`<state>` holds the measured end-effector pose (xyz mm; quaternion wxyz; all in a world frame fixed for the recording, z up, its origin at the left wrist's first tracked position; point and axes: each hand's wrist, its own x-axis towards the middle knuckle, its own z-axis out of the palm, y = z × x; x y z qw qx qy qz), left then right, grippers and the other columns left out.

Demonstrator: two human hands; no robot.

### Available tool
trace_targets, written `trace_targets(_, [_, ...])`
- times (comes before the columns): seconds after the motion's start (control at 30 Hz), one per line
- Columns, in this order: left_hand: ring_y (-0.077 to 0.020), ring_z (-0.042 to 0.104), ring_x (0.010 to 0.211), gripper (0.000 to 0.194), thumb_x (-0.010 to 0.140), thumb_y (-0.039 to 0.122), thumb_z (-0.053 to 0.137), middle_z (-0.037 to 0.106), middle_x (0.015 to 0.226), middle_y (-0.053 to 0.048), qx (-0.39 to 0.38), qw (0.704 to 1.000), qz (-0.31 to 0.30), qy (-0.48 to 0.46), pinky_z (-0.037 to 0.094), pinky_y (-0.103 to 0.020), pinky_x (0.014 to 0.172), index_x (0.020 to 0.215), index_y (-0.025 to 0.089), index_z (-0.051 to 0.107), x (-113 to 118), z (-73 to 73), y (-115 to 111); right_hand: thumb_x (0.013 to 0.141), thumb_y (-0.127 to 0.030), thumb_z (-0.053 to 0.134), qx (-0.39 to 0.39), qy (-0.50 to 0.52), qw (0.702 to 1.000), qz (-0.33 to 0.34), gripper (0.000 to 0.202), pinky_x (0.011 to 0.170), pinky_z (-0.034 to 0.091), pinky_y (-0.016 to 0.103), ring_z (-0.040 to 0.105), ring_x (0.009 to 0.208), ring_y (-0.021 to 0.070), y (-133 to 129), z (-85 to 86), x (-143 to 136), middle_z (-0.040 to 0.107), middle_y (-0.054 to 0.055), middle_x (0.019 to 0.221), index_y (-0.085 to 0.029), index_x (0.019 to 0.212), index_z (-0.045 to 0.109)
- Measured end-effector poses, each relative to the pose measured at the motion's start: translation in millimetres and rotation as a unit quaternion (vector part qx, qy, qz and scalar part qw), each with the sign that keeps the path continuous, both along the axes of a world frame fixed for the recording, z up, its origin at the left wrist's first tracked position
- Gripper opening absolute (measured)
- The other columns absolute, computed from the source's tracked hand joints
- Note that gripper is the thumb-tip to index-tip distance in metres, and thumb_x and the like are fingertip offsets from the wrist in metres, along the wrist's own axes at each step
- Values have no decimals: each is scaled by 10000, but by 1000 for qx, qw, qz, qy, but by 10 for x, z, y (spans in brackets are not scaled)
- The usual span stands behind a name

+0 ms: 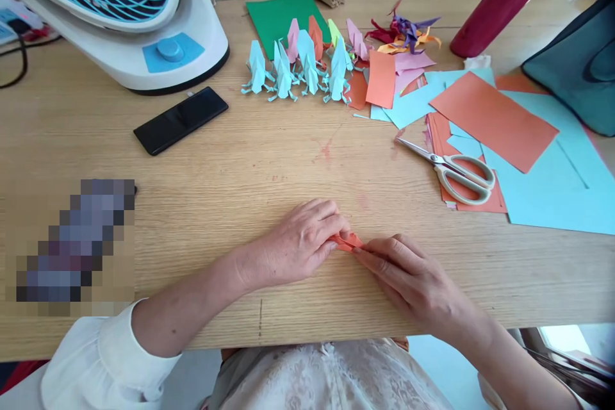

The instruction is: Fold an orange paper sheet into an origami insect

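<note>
Near the front edge of the table, my left hand (314, 234) and my right hand (413, 275) meet over a small folded piece of orange paper (350, 242). The fingers of my left hand are closed on its left end, and they hide part of it. My right thumb and fingers pinch the other end. Farther back stand several light blue folded-paper figures (284, 73) with curled legs. Behind them are pink, orange and yellow-green ones. To the right, scissors (451, 170) with pale handles lie closed on orange and light blue paper.
A white and blue fan (192, 45) stands at the back left, with a black phone (181, 120) before it. A blurred-out device (77, 243) lies at left. Orange sheets (494, 118), a dark red bottle (500, 9) and a teal bag (576, 70) are at right; a green sheet (269, 19) lies behind.
</note>
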<state>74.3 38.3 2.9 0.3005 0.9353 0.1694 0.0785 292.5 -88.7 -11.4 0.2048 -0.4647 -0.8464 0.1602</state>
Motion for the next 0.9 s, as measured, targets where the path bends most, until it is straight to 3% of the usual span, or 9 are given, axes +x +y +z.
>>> trace_targets(0.2, [-194,518,966,203,833,26,515,569,1010,-36,-2,999,33,17,430,-338,872,938,190,572,70,31,-36,982,-92,404,40,-45,998,32,372,710,524,384,562,825,224,76,114,-5,652,149,1052,-102,1320,559])
trace_targets(0.4, [-195,517,930,170,817,28,525,572,959,-32,-4,998,60,15,427,-336,840,842,186,583,114,9,-78,980,-80,361,72,-72,994,48,365,669,504,375,532,760,210,129,182,-15,654,135,1008,-106,1255,600])
trace_targets(0.57, [-206,516,921,93,880,110,535,585,949,-41,12,997,77,13,421,-349,816,854,181,590,146,-13,-106,980,-90,360,72,-79,992,62,380,707,511,394,538,810,227,110,147,37,644,161,1071,-90,1292,577])
trace_targets(0.9, [-202,521,911,65,869,122,562,592,973,-40,24,997,74,23,421,-344,798,863,184,583,162,-28,-100,979,-114,390,74,-129,985,87,408,707,532,409,592,799,218,146,140,44,659,133,1052,-138,1346,566])
